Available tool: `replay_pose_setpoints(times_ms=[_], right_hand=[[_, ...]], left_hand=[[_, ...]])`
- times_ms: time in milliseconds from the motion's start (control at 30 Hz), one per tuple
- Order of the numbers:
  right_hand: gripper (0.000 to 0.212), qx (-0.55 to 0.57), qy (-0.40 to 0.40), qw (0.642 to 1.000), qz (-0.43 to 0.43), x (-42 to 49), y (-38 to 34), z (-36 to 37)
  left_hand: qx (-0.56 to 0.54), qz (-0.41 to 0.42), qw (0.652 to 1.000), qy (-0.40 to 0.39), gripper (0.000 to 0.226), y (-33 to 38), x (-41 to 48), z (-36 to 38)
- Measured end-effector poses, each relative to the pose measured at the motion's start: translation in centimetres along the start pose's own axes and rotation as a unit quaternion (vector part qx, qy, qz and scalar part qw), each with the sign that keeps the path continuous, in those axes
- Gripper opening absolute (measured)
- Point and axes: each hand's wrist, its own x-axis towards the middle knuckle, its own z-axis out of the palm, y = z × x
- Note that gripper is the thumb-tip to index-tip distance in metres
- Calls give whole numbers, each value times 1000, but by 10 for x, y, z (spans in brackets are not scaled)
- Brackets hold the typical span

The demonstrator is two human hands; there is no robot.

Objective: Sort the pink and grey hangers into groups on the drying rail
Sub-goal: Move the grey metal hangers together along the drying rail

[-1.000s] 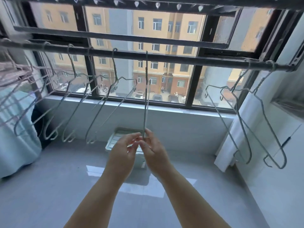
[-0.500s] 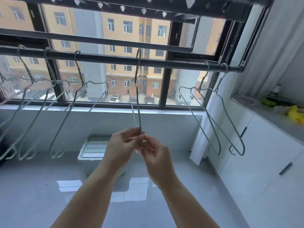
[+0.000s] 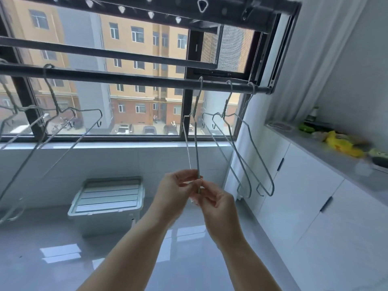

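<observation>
A grey wire hanger point(image 3: 196, 143) hangs edge-on from the dark drying rail point(image 3: 130, 78), its hook near the rail's right part. My left hand point(image 3: 177, 191) and my right hand point(image 3: 216, 199) both pinch its lower end in front of me. Two more grey hangers point(image 3: 241, 148) hang just to the right of it, near the rail's end. Further grey hangers point(image 3: 63, 127) hang at the left. No pink hanger shows.
A lidded plastic storage box point(image 3: 109, 201) stands on the glossy floor under the window. White cabinets point(image 3: 304, 196) with a grey counter holding yellow and green items point(image 3: 340, 143) run along the right. A pale curtain point(image 3: 298, 70) hangs at the right corner.
The hanger I hold has slid right along the rail, close to the two grey ones at its end. My view turned right, so the left hangers have mostly dropped out of sight.
</observation>
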Motion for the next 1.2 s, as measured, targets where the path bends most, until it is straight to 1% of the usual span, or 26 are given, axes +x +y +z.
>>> replay_pose_setpoints(times_ms=[300, 467, 633, 767, 900, 1000, 1067, 1200], right_hand=[[30, 4, -16, 1000, 2, 4, -1, -11], [36, 15, -19, 1000, 3, 5, -3, -11], [32, 6, -17, 1000, 11, 6, -3, -9], [36, 5, -13, 1000, 15, 3, -4, -5], [30, 13, -6, 999, 34, -1, -2, -1], [32, 20, -8, 999, 38, -4, -2, 0], [33, 15, 3, 999, 45, -5, 0, 1], [31, -26, 56, 996, 57, -7, 7, 1]], left_hand=[[-15, -9, 1000, 8, 24, -6, 3, 9], [-20, -10, 1000, 15, 24, -7, 2, 9], [-11, -13, 999, 28, 25, -10, 1, 9], [9, -10, 999, 31, 24, -14, 0, 8], [37, -6, 999, 38, 26, -19, -1, 6], [46, -4, 998, 37, 27, -23, -2, 6], [54, -3, 998, 31, 29, -25, -3, 7], [79, 4, 997, 9, 32, -26, -8, 8]])
